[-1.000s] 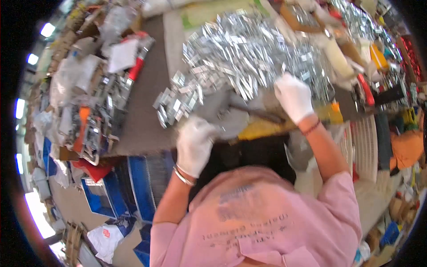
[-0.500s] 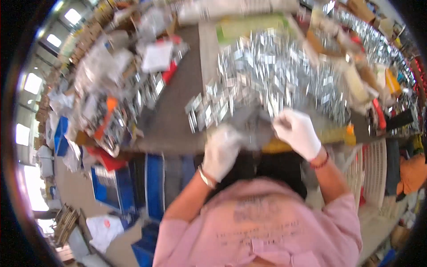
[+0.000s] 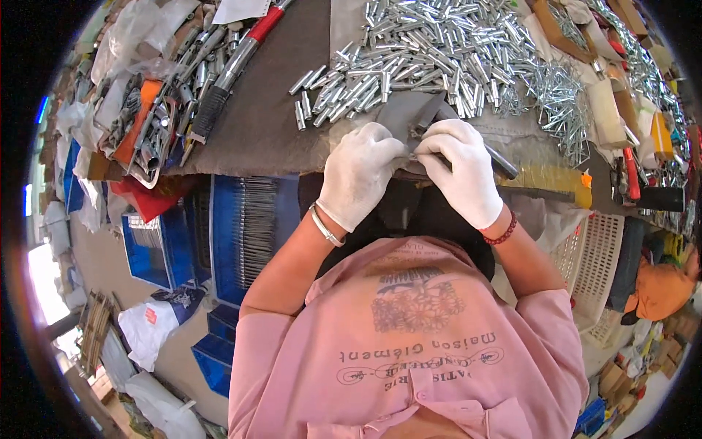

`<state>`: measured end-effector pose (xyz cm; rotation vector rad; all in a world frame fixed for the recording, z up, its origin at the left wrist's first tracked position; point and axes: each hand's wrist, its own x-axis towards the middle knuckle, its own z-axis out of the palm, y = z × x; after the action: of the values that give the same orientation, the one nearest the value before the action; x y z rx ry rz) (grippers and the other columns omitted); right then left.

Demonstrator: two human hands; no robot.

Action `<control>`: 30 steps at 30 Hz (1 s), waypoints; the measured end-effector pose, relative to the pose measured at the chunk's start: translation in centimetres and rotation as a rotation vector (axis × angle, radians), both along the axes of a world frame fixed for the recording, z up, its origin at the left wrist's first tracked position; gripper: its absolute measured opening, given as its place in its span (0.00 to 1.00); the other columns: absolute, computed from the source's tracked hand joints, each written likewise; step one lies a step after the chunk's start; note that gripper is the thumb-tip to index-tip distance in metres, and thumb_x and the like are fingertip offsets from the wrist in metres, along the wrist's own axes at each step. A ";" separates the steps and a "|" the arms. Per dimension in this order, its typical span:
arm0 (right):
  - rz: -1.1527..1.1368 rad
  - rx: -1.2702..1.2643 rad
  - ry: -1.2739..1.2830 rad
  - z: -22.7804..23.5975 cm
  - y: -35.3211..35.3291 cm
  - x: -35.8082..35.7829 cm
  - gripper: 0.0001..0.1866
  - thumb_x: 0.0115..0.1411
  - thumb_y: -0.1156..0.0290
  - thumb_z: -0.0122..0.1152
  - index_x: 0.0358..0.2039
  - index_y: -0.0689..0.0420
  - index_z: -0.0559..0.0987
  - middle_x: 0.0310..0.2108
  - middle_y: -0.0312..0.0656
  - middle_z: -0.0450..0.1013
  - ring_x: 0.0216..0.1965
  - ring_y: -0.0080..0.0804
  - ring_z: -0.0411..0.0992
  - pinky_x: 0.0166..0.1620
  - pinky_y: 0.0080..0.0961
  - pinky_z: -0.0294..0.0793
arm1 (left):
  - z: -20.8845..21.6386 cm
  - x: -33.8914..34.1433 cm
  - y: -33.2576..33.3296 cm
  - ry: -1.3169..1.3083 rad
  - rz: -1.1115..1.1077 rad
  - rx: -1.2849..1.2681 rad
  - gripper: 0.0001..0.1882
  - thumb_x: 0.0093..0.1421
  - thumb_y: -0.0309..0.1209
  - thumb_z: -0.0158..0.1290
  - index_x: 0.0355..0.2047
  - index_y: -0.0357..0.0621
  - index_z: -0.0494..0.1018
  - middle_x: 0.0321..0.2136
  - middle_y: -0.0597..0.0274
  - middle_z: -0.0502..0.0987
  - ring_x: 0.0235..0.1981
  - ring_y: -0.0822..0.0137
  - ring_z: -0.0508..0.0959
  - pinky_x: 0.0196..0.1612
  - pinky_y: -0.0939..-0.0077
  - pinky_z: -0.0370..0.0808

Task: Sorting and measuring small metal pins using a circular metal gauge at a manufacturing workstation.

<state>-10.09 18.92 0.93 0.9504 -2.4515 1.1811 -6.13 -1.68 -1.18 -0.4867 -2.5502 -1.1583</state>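
Observation:
My left hand [image 3: 363,172] and my right hand [image 3: 464,172], both in white gloves, meet at the table's front edge. Each has its thumb and fingers pinched, the tips almost touching. Whatever lies between them is too small and covered to make out. Right behind the hands is a dark grey metal tool or fixture [image 3: 409,113], and a dark rod [image 3: 501,161] sticks out beside my right hand. Beyond spreads a big heap of short, shiny metal tubes [image 3: 439,55], with thinner metal pins [image 3: 559,102] to its right.
At the left of the table [image 3: 274,102] lie a long tool with a red and black handle [image 3: 238,62], an orange-handled tool [image 3: 139,121] and plastic bags. Blue bins [image 3: 223,241] holding metal rods stand below left. A white plastic basket [image 3: 596,256] is below right.
The head view has shifted, so the table now sits higher in the picture. My hands have come closer together and their fingertips now meet; the earlier picture is blurred.

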 end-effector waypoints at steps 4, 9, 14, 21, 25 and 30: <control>0.020 0.050 -0.022 0.0 0.3 0.0 0.04 0.55 0.78 0.71 0.32 0.56 0.84 0.38 0.39 0.80 0.46 0.44 0.78 0.52 0.39 0.75 | -0.3 0.0 0.0 0.008 -0.005 0.019 0.09 0.54 0.24 0.66 0.34 0.49 0.79 0.34 0.60 0.78 0.40 0.52 0.81 0.42 0.58 0.78; 0.068 0.280 0.217 1.4 0.6 0.3 0.07 0.56 0.72 0.71 0.37 0.52 0.84 0.38 0.38 0.77 0.43 0.42 0.78 0.50 0.40 0.77 | 0.0 -0.4 0.1 0.004 0.002 -0.006 0.08 0.54 0.26 0.68 0.33 0.49 0.81 0.33 0.60 0.78 0.38 0.52 0.81 0.41 0.58 0.78; -0.219 0.414 0.207 2.5 4.0 -0.5 0.19 0.58 0.71 0.72 0.52 0.52 0.84 0.44 0.40 0.80 0.47 0.46 0.78 0.52 0.42 0.77 | 0.0 -0.7 -0.3 0.010 0.019 0.005 0.06 0.54 0.27 0.69 0.31 0.49 0.83 0.32 0.59 0.78 0.36 0.51 0.81 0.40 0.57 0.78; -0.258 0.256 -0.123 2.6 5.8 1.3 0.25 0.60 0.78 0.68 0.59 0.51 0.82 0.45 0.47 0.77 0.44 0.48 0.79 0.48 0.38 0.79 | -0.2 -1.1 -0.5 0.086 -0.004 -0.018 0.07 0.53 0.26 0.70 0.31 0.48 0.83 0.31 0.59 0.77 0.35 0.51 0.80 0.39 0.57 0.77; -0.176 0.283 -0.078 4.2 5.6 3.2 0.27 0.61 0.79 0.67 0.61 0.49 0.82 0.44 0.46 0.76 0.40 0.47 0.80 0.44 0.37 0.80 | 0.3 -1.3 -0.6 0.091 -0.026 -0.035 0.08 0.52 0.25 0.70 0.32 0.47 0.83 0.30 0.58 0.77 0.35 0.50 0.80 0.38 0.57 0.77; -0.138 0.368 0.014 4.3 5.0 3.5 0.27 0.61 0.80 0.67 0.60 0.46 0.84 0.42 0.42 0.77 0.38 0.43 0.80 0.40 0.34 0.80 | 0.4 -1.4 -0.3 0.119 -0.024 -0.042 0.08 0.51 0.24 0.70 0.32 0.47 0.83 0.30 0.57 0.77 0.35 0.50 0.80 0.38 0.57 0.77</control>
<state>-6.55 23.94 5.18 0.8549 -2.7270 0.6885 -7.54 -2.03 -0.81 -0.5800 -2.4777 -1.0527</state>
